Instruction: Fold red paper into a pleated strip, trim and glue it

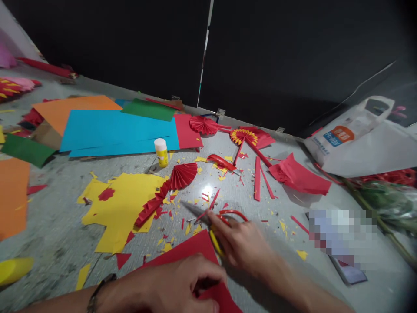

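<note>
My left hand [182,276], with a dark bracelet on the wrist, is closed on a sheet of red paper [192,245] at the bottom of the view. To its right, my right hand [239,243] grips a pair of scissors [233,213] with red and yellow on the handles; the blades point up and left over the table. Beyond the blades, a pleated red paper fan [183,176] and a folded red strip [153,206] rest partly on cut yellow paper [124,204]. Small red and yellow scraps surround the scissors.
A glue stick [161,153] stands upright near blue sheets [120,132]. Farther back lie a red paper rosette [203,125], a red-and-yellow rosette [243,138] and a red-handled cutter [221,162]. On the right are a white bag [365,139] and a pixelated phone [350,271].
</note>
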The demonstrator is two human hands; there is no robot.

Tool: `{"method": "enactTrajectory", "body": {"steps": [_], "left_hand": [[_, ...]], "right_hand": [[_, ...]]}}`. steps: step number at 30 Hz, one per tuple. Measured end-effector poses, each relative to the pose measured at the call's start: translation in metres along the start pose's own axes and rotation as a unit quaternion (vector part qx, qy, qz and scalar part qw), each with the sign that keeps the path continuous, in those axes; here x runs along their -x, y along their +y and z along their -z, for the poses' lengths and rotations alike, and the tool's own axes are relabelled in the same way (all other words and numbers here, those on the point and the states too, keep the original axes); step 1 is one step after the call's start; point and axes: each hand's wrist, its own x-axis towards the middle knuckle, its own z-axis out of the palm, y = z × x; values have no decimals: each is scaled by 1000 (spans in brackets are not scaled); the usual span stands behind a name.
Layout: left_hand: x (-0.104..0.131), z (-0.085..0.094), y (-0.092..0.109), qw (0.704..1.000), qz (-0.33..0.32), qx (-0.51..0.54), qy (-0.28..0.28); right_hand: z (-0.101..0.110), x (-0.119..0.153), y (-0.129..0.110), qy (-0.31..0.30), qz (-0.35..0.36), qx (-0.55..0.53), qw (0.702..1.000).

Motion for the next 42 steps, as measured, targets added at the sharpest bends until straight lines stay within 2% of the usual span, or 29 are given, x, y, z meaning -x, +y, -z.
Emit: {"method": "enactTrajectory", "body": {"steps": [3, 5, 7, 11, 14, 19, 20, 24, 28, 30, 33, 36, 38, 39, 41, 42], "left_hand": [[1, 0, 2, 1000, 1, -8, -12], [1, 0, 3, 1000, 6, -11, -20], [1, -1, 2, 1000, 9, -13, -14], [0, -3, -1, 999, 2, -34, -8], [-1, -2, -1, 999, 20, -33, -11], [-4, 3, 1, 999, 4, -4, -35], [-4, 3, 1, 999, -2, -3, -35], [0, -1, 1, 1000, 4, 1, 1], [1, -2, 2, 1000, -14, 21, 1], [0, -2, 1, 999, -16, 30, 0], [-2, -1, -1, 1000, -9, 16, 7], [-2, -1, -2, 1000, -2, -15, -2], [0, -3, -1, 999, 1, -31, -6], [1, -4, 0, 1000, 1, -27, -8], [4, -10, 0, 1000, -11, -3, -11], [5, -12, -1, 999, -23, 12, -23]], "right_hand": [[0, 1, 3, 10, -64, 26, 998], [0, 3, 3, 8, -42, 19, 999], [0, 6, -1, 8, 16, 0, 1000], [-1, 11, -9, 16, -14, 4, 1000], [-2, 11, -10, 3, 2, -8, 1000], [-1, 7, -4, -1, -102, 14, 995], [-1, 7, -4, -2, -100, 14, 995], [0, 7, -9, -12, -19, -23, 999], [1, 5, -7, 6, -111, 1, 994], [0, 5, -9, 5, -89, -8, 996], [-1, 7, -9, 5, 18, -61, 998], [-2, 9, -1, 22, -82, -23, 996], [-3, 13, 2, 23, -84, -21, 996], [-3, 16, 2, 20, -52, -35, 998], [-3, 20, -2, 14, 64, -81, 995], [-2, 22, -4, 16, 75, -78, 994]]}}
